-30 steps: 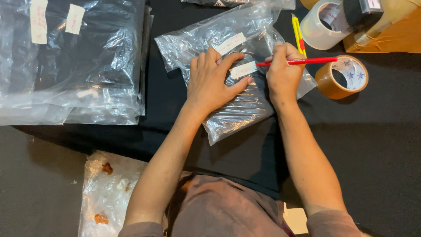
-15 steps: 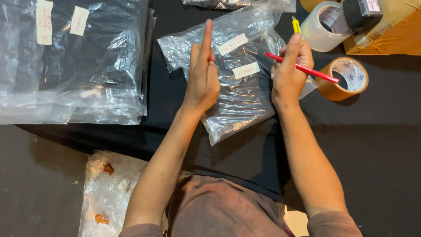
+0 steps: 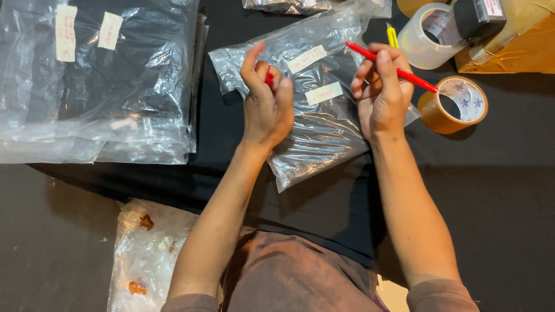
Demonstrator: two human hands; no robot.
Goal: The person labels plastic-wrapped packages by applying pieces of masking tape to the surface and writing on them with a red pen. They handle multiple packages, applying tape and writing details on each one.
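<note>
Above a clear plastic bag of dark folded cloth (image 3: 315, 144) lying on the black counter (image 3: 491, 190), the right hand (image 3: 383, 95) pinches a slim red pen (image 3: 393, 68), its long axis running from upper left, over the bag, down right toward a brown roll of packing tape (image 3: 454, 104). The left hand (image 3: 267, 104), raised over the bag's left half, curls its fingers (image 3: 286, 92) loosely shut on a small red pen cap (image 3: 269, 77), just left of the pen's tip.
</note>
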